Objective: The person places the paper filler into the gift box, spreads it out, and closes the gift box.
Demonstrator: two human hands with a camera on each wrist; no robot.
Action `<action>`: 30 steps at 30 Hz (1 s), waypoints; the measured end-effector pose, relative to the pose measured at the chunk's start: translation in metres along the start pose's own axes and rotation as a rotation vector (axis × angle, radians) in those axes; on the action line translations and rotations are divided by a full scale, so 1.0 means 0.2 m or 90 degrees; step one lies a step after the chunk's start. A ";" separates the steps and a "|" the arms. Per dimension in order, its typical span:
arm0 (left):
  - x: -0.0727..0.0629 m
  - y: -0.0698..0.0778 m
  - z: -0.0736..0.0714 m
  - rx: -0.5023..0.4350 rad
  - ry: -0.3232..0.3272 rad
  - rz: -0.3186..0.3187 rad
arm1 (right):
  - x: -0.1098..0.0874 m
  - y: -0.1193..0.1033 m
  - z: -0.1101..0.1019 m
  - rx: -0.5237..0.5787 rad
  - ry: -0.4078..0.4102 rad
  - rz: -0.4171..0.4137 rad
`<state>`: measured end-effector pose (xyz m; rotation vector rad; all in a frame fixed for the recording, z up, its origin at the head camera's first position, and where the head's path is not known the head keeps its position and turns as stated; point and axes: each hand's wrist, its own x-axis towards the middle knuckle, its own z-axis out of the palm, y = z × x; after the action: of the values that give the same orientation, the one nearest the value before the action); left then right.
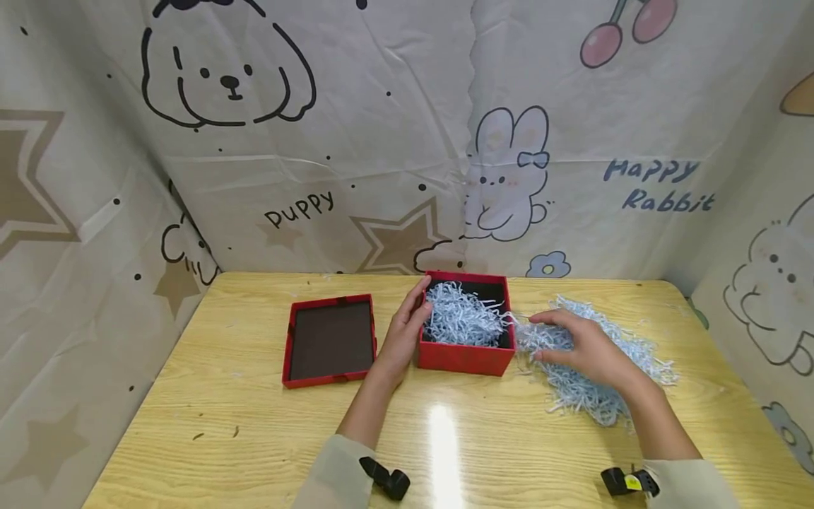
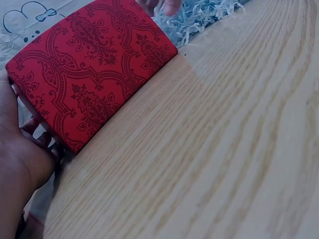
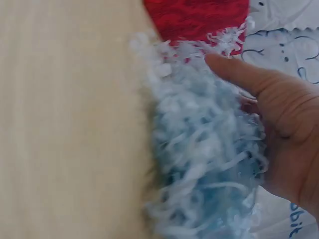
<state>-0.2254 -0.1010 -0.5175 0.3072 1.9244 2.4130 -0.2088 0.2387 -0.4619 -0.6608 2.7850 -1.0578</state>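
Observation:
A red patterned box stands open at the table's far side, with pale blue shredded paper inside, heaped toward its left. My left hand holds the box by its left wall, fingertips at the rim; in the left wrist view this hand lies along the box's side edge. To the right of the box, my right hand reaches over a loose pile of the same shredded paper, thumb and fingers spread apart over the strands. In the right wrist view the thumb extends over the paper.
A red lid with a dark inside lies upturned left of the box. Strands bridge from the pile to the box's right wall. Small dark specks mark the wooden table at front left. A printed cloth hangs behind and at both sides.

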 end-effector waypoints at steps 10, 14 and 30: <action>0.00 0.01 0.00 0.003 0.003 0.010 | -0.06 0.03 0.01 -0.036 0.167 0.030; 0.00 0.01 0.00 -0.001 0.004 0.007 | -0.07 0.02 -0.03 -0.037 0.210 0.043; 0.00 0.01 0.01 0.001 -0.001 0.007 | -0.06 -0.16 -0.29 -0.043 0.356 0.039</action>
<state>-0.2242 -0.0999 -0.5152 0.3214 1.9291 2.4168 -0.2000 0.2580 -0.3990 -0.3133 3.2908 -1.3081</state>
